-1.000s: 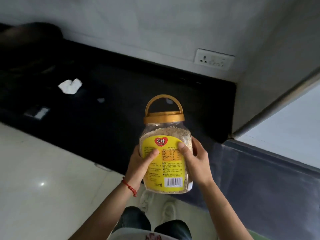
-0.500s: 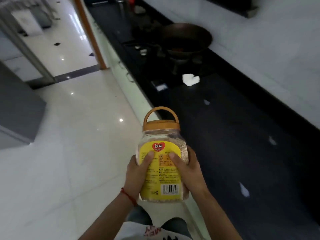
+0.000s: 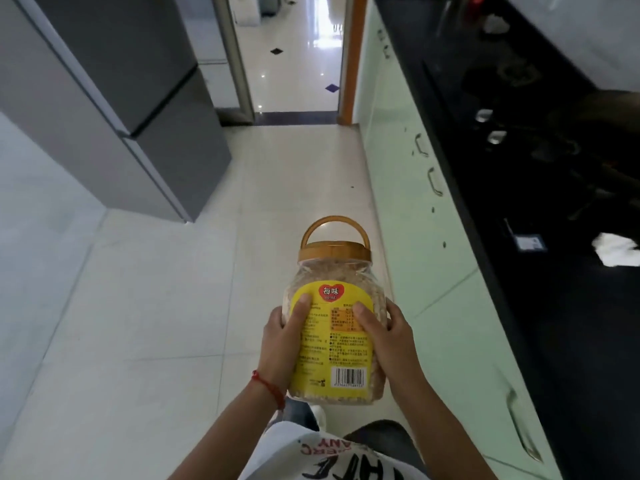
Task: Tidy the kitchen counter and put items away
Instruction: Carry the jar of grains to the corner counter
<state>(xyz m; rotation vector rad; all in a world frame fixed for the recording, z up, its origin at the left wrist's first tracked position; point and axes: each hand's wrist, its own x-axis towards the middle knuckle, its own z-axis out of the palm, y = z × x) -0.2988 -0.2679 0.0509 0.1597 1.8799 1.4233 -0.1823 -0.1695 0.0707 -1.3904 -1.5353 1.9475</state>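
A clear plastic jar with an orange lid, an arched carry handle and a yellow label is held upright in front of me, over the tiled floor. It is filled with pale grain. My left hand grips its left side, thumb on the label. On the other side my right hand clasps it the same way. The black kitchen counter runs along the right, away from the jar.
A grey fridge stands at the left. An open doorway lies straight ahead. Pale green cabinet fronts with metal handles sit under the counter. On the counter are a hob with knobs, a crumpled white tissue and a dark pan.
My view has swung left, away from the counter corner and wall socket, toward the floor, fridge and doorway. The jar stays in both hands, now off the counter's side.
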